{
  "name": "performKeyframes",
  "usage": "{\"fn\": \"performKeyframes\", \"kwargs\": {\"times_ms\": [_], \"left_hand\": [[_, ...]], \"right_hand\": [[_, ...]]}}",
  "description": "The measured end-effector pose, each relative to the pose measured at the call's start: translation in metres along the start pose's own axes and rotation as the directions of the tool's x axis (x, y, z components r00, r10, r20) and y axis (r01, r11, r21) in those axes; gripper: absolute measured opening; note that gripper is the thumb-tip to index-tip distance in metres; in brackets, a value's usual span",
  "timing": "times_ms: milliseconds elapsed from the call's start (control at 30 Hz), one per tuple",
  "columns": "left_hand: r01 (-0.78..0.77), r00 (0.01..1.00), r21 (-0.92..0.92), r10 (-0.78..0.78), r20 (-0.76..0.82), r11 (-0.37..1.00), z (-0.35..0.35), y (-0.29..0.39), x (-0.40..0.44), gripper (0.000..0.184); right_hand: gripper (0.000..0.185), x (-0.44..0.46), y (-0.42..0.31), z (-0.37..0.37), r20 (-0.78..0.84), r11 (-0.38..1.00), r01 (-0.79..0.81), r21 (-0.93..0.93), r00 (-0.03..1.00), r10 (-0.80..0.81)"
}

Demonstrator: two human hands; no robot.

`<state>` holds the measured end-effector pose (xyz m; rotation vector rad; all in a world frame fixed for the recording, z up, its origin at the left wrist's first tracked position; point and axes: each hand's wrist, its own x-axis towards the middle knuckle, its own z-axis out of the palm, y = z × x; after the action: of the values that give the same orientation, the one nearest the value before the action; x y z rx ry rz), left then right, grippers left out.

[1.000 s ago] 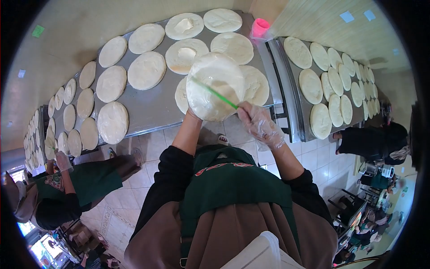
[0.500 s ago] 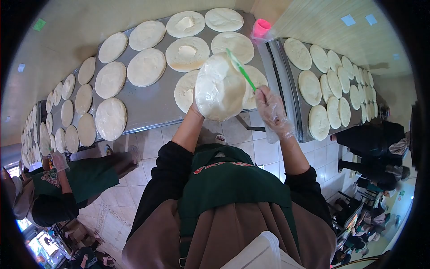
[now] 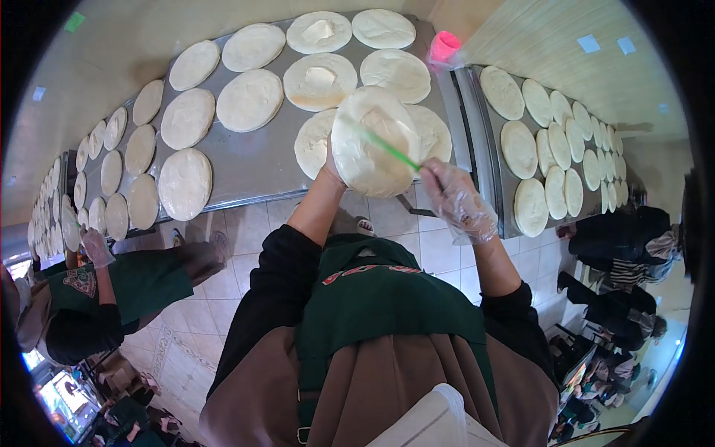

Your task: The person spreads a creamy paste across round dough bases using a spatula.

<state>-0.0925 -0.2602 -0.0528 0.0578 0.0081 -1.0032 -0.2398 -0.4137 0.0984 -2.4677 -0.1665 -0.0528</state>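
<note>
My left hand holds up a round flatbread from its lower left side; most of its fingers are hidden under the bread. In my right hand, which wears a clear plastic glove, is the handle of a green spatula. The spatula's blurred tip lies over the bread's pale, glossy coating. Right behind the held bread, two more flatbreads lie on the metal table, partly covered by it. Farther back sits a flatbread with a pale lump on it.
Rows of flatbreads cover parts of the metal table. A pink cup stands at its back right corner. A second table with flatbreads is on the right. A co-worker in a green apron stands at the left; other people are at the right.
The spatula has swung left from the bread's upper right edge to across its surface. The held bread has turned and shifted slightly right. The pink cup and tables appear slightly farther right.
</note>
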Motion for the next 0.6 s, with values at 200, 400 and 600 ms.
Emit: {"fn": "performKeyframes", "kwargs": {"times_ms": [200, 400, 600], "left_hand": [[-0.072, 0.997, -0.083, 0.073, 0.007, 0.994, 0.006, -0.003, 0.003, 0.054], [-0.025, 0.997, -0.096, 0.032, 0.073, 0.995, 0.001, -0.002, 0.003, 0.055], [-0.079, 0.997, -0.005, 0.079, 0.011, 0.997, 0.015, 0.004, -0.007, 0.056]], "right_hand": [[0.008, -0.008, 0.026, 0.033, -0.357, 0.947, -0.322, 0.012, 0.883, 0.305], [0.01, -0.013, 0.003, 0.039, -0.062, 0.975, -0.211, 0.063, 0.975, 0.215], [0.008, -0.024, -0.008, 0.042, -0.038, 0.999, -0.042, 0.033, 0.998, 0.044]]}}
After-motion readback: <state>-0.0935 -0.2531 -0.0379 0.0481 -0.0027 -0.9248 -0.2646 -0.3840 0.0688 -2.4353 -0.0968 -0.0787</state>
